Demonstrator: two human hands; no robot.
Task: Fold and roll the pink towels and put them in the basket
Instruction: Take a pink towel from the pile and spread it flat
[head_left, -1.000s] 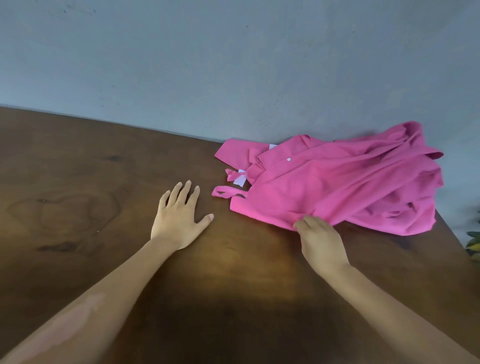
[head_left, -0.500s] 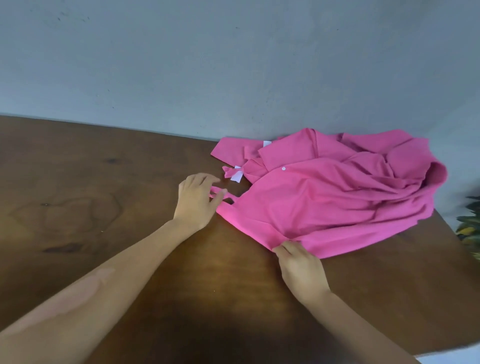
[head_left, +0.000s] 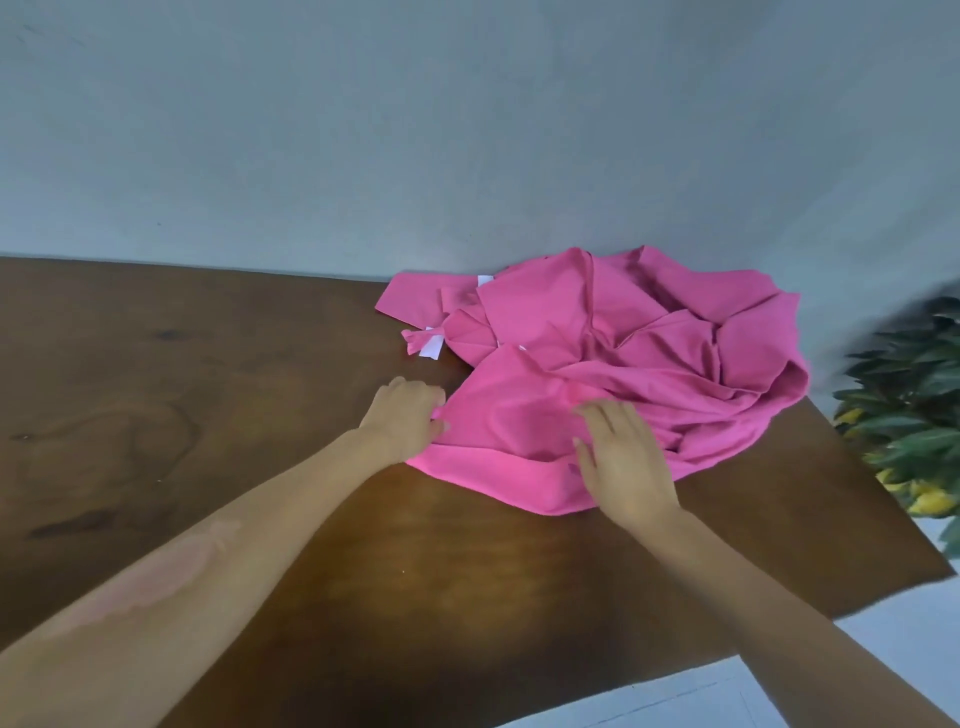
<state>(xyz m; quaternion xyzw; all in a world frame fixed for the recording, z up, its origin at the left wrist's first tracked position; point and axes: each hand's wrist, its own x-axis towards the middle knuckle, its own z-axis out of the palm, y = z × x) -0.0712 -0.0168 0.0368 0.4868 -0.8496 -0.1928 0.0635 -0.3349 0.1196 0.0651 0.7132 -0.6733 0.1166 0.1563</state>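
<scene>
Gripping pink towels edge, left hand

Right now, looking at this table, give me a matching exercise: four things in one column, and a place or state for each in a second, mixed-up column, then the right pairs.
Things:
1. left hand
2. right hand
3. white tag
4. potted plant

Places or states:
A. off the table's right edge
B. lying on top of the pink cloth heap, fingers spread
C. pinching the heap's left edge
D. on the wooden table at the heap's far left, beside a pink tie

Pairs: 1-C, 2-B, 3-D, 4-A
</scene>
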